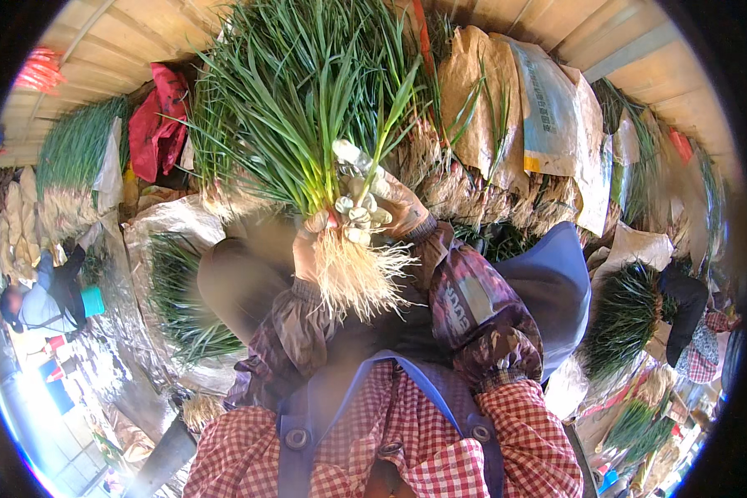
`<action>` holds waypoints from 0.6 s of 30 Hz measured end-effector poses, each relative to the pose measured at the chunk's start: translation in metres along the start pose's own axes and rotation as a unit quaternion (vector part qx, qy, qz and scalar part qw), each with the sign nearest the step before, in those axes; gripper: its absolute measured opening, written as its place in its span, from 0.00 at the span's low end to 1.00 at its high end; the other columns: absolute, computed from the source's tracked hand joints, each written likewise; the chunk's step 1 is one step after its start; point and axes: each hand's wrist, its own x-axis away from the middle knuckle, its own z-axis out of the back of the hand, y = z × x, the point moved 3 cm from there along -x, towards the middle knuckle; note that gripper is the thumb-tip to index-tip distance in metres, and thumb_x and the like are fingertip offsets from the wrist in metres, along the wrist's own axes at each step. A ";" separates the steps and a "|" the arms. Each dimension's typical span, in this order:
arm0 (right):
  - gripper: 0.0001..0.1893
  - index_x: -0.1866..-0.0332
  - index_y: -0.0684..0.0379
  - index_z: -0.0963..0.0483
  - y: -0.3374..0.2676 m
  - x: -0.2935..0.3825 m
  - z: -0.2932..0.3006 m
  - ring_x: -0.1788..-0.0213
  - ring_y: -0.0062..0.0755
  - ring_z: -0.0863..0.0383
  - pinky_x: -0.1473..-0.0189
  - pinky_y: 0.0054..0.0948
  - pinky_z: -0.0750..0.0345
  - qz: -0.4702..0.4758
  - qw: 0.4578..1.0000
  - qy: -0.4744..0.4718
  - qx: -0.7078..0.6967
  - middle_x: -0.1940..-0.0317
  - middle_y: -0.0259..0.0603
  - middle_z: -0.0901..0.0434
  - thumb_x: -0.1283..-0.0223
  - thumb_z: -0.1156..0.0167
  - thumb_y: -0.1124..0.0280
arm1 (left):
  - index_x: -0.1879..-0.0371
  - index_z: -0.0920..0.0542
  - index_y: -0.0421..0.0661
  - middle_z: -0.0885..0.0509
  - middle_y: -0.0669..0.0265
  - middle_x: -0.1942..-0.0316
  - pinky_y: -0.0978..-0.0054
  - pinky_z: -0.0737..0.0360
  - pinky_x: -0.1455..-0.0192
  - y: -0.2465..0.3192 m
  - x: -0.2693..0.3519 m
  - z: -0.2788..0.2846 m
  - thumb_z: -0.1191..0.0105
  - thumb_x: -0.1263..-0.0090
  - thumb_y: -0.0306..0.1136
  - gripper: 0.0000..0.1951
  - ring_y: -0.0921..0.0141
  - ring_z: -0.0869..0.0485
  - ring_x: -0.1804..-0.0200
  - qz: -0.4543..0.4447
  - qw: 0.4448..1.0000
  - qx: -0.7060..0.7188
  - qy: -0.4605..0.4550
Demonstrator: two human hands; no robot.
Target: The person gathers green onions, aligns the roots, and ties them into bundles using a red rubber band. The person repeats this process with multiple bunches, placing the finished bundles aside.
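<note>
In the middle of the head view, my left hand closes around the base of a bunch of long green leafy plants, just above their pale, stringy roots. My right hand, in a whitish finger-covered glove, is at the bunch's right side, its fingers around a green stem that leans up to the right. The leaves fan away from me and overlap more greens behind. Which stems each hand bears on is partly hidden by the fingers. Patterned sleeve covers reach to both wrists.
Beyond my hands, rooted greens stand packed in a row, partly under brown paper sacks. A red bag lies at the left. More greens lie beside my left knee. Other people sit at the far left and far right.
</note>
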 end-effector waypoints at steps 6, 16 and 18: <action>0.20 0.45 0.66 0.29 0.004 0.000 0.022 0.81 0.22 0.27 0.79 0.19 0.30 0.003 1.000 -0.004 0.020 0.73 0.37 0.20 0.39 0.40 0.66 | 0.51 0.26 0.36 0.21 0.54 0.59 0.73 0.23 0.62 -0.007 0.003 -0.010 0.43 0.41 0.27 0.19 0.66 0.24 0.61 -0.021 0.999 -0.037 -0.013; 0.18 0.51 0.67 0.24 -0.023 0.023 0.036 0.76 0.25 0.25 0.77 0.25 0.28 0.005 0.959 0.189 0.210 0.67 0.38 0.20 0.35 0.43 0.62 | 0.61 0.25 0.36 0.25 0.60 0.65 0.74 0.26 0.61 0.002 0.001 0.002 0.47 0.40 0.30 0.12 0.68 0.29 0.62 -0.058 0.987 -0.141 0.057; 0.15 0.54 0.63 0.22 -0.028 0.011 0.051 0.75 0.24 0.23 0.75 0.26 0.25 0.007 0.873 0.294 0.389 0.69 0.40 0.17 0.35 0.43 0.62 | 0.60 0.24 0.36 0.24 0.58 0.64 0.72 0.25 0.60 0.005 0.001 0.022 0.46 0.38 0.32 0.13 0.66 0.27 0.60 -0.052 0.975 -0.198 0.085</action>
